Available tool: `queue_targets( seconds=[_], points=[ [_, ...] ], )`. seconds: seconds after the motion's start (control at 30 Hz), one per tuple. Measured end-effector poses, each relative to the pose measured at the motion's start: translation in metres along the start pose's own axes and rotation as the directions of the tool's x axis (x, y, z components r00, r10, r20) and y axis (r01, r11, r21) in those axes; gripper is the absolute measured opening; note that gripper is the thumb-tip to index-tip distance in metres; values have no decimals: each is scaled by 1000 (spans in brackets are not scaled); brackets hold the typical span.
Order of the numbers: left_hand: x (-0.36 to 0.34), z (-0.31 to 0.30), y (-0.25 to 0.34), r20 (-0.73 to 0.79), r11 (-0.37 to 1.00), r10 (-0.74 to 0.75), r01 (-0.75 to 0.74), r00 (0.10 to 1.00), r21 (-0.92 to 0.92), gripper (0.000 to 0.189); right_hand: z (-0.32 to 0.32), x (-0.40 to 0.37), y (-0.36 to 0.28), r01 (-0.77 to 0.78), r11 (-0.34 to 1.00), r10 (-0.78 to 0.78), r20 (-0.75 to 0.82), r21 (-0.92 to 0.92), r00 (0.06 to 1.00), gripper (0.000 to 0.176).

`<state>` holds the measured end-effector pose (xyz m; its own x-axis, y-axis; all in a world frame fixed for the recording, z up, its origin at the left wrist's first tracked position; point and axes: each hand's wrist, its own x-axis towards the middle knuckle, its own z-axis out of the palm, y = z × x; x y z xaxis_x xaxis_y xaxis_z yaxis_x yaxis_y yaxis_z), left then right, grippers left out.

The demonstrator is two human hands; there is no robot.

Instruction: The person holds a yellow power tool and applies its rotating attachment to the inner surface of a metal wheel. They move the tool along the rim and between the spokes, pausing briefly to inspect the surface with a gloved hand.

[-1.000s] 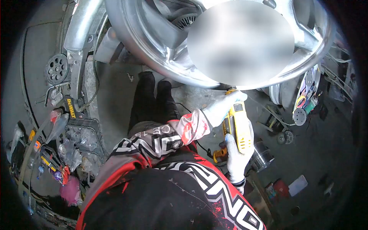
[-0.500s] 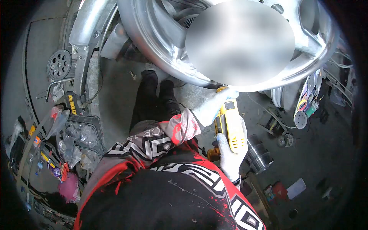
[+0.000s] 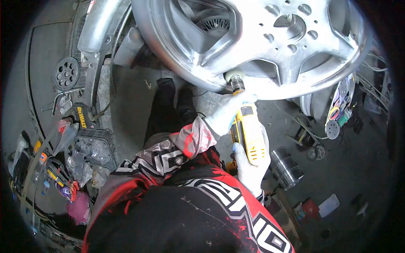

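Note:
A yellow power tool [image 3: 252, 141] is held in both of my gloved hands, pointing away from me. My left hand [image 3: 228, 111] wraps round its front part, just behind the metal chuck. Its rear body is gripped by my right hand [image 3: 253, 168], with the thumb on the near side. A round pale pad [image 3: 234, 76] on the tool's tip sits at the lower inner rim of a large silver alloy wheel [image 3: 291, 63]. Whether the pad touches the metal, I cannot tell. The wheel's spokes, bolt holes and centre hole show.
Left of my legs is a silver bumper-like part [image 3: 99, 29]. A perforated disc [image 3: 66, 73], a black DeWalt case [image 3: 79, 115] and plastic bags [image 3: 80, 166] lie on the left. On the right are a metal cylinder [image 3: 286, 168] and a rack of discs [image 3: 339, 105].
The tool and both hands have shifted slightly left. Its chuck and pad now show at the rim. A blurred patch that covered the wheel's middle is gone.

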<state>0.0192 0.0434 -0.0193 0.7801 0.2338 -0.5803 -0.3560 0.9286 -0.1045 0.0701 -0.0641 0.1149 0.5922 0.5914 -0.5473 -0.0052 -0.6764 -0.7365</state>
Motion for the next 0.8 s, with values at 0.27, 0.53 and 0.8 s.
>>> queue_targets(
  seconds=[0.27, 0.53, 0.8],
  points=[
    [-6, 1, 5, 9, 999, 12, -12, 1000, -34, 21, 3, 2, 0, 97, 995, -96, 34, -25, 995, 73],
    [11, -1, -11, 44, 1000, -6, 6, 999, 17, 19, -8, 1, 4, 59, 998, -59, 0, -27, 998, 71],
    [-1, -5, -7, 35, 999, 30, -29, 999, -35, 19, -2, 1, 14, 161, 987, -161, 36, -14, 986, 72]
  ],
)
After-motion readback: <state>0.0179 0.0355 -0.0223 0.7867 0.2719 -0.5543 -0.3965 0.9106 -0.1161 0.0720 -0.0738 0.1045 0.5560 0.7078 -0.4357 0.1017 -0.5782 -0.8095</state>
